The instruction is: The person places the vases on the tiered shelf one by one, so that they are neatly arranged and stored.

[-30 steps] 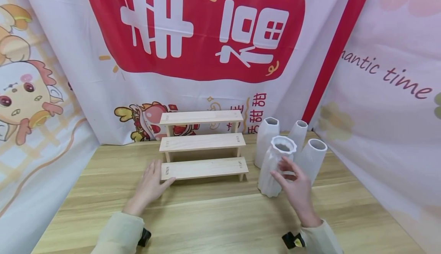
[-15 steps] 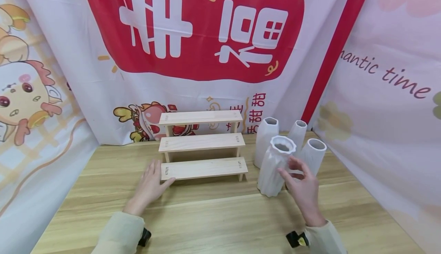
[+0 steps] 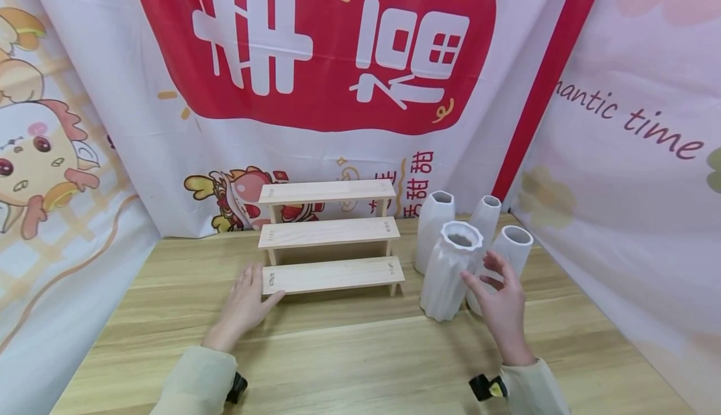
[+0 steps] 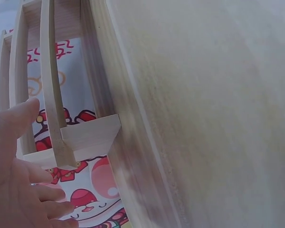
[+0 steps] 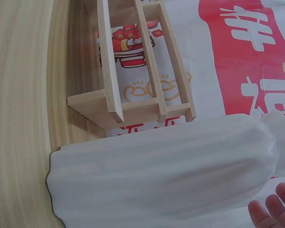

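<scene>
A three-tier wooden step shelf stands at the back of the table. My left hand rests at the left end of its lowest tier, fingers extended and thumb lying by the front edge. On the right is a group of several white vases. The nearest is a ribbed vase with a scalloped rim, upright. My right hand is just to its right, fingers loosely bent with nothing gripped, in front of a round-mouthed vase. In the right wrist view, the fingertips show beside the ribbed vase.
Behind the ribbed vase stand a faceted vase and a slim narrow-necked vase, close together. A printed white and red cloth hangs behind the table, with further printed cloths at both sides.
My right hand has moved right, from in front of the ribbed vase to beside it. The left hand, shelf and vases have stayed in place.
</scene>
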Demonstrator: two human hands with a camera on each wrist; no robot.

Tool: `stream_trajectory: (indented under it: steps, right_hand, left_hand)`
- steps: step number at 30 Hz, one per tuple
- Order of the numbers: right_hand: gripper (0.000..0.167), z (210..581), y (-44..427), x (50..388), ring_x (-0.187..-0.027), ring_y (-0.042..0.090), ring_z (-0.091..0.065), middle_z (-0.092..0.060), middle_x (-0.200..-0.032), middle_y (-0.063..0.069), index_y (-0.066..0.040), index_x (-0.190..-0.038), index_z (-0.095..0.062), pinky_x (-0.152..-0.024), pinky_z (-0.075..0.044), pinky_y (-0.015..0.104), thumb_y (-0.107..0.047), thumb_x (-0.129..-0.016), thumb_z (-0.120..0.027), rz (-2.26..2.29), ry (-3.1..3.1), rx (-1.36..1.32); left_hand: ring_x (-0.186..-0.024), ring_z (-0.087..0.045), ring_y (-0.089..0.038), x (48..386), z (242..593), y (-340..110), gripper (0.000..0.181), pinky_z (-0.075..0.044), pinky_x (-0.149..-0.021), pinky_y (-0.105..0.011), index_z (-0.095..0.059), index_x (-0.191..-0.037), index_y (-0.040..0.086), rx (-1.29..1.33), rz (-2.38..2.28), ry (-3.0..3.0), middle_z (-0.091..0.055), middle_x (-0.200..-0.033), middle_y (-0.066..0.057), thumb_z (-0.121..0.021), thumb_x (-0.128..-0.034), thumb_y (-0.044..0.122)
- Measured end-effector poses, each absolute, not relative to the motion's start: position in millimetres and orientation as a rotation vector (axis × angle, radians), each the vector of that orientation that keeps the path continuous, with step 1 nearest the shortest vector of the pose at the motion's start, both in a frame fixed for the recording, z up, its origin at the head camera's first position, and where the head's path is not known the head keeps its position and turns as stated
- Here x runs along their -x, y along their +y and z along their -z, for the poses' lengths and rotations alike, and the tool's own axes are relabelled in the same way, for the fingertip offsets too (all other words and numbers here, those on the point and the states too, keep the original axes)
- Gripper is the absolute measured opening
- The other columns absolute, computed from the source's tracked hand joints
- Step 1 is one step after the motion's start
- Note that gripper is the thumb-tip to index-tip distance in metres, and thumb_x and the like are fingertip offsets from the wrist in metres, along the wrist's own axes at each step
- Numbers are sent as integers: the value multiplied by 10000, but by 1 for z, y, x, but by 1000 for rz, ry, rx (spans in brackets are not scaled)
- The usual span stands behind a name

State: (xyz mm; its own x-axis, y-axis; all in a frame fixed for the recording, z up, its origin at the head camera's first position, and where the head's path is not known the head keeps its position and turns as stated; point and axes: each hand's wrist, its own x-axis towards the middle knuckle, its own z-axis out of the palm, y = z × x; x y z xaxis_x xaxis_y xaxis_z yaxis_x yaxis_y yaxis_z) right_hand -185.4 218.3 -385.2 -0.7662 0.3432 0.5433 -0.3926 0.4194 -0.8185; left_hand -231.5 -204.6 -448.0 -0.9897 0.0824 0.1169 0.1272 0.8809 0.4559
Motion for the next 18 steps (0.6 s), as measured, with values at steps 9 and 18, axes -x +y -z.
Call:
stream_trajectory:
  steps: [9,18]
  right_hand:
    - [641,395,229,200,-1144,287,-457,-485,-1251,182,19,-1330,-410,-935,-430,346,-81,-786,-733,-1494,-2139,9]
    - [719,394,229,210,-1224,324,-390,-411,-1338,213,-31,-1404,-333,-994,-362,458,-140,-808,-721,-1582,-2234,-12]
  left_hand:
    - [-1279,-143,-515,232,452,-207,804,-92,-1048,-590,-137,-1393,-143,164,714,-2960,-159,-1397,-387,-541,-918,364]
    - [-1290,-108,-513,233,454,-207,791,-63,-1052,-586,-105,-1398,-147,140,717,-3010,-105,-1413,-384,-481,-946,381]
